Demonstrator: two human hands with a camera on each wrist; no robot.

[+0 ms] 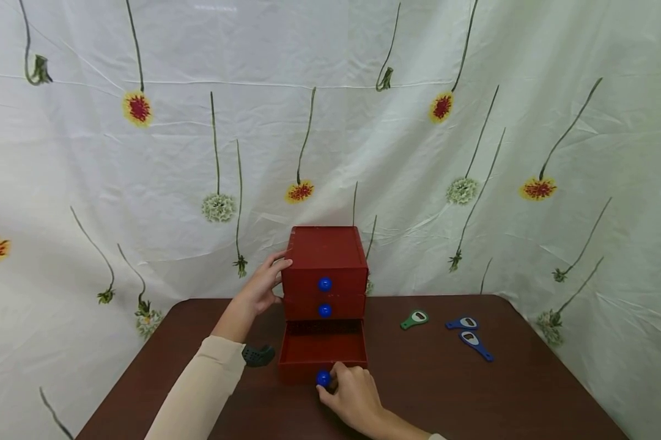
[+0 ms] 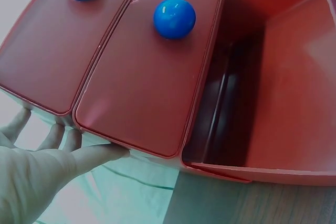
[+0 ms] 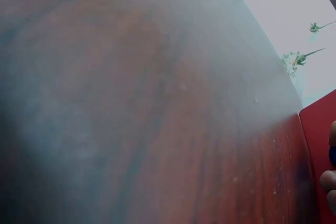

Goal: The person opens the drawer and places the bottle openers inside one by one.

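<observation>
A red three-drawer cabinet [image 1: 326,247] with round blue knobs stands on the table. Its bottom drawer [image 1: 297,371] is pulled out, while the top and middle drawers are closed. My right hand [image 1: 354,394] pinches the bottom drawer's blue knob [image 1: 323,378] between thumb and fingers. In the right wrist view only some fingertips [image 3: 328,180] show at the right edge, beside the red drawer front. Against the cabinet's left side rests my left hand [image 1: 261,286], its fingers extended; the left wrist view shows this hand [image 2: 39,174] below the middle drawer [image 2: 139,82].
On the dark brown table [image 1: 429,385], right of the cabinet, lie a green bottle opener [image 1: 415,319] and two blue ones, an upper opener [image 1: 462,323] and a lower opener [image 1: 476,346]. A dark object [image 1: 258,355] sits by the left sleeve. A flowered curtain [image 1: 330,140] hangs behind.
</observation>
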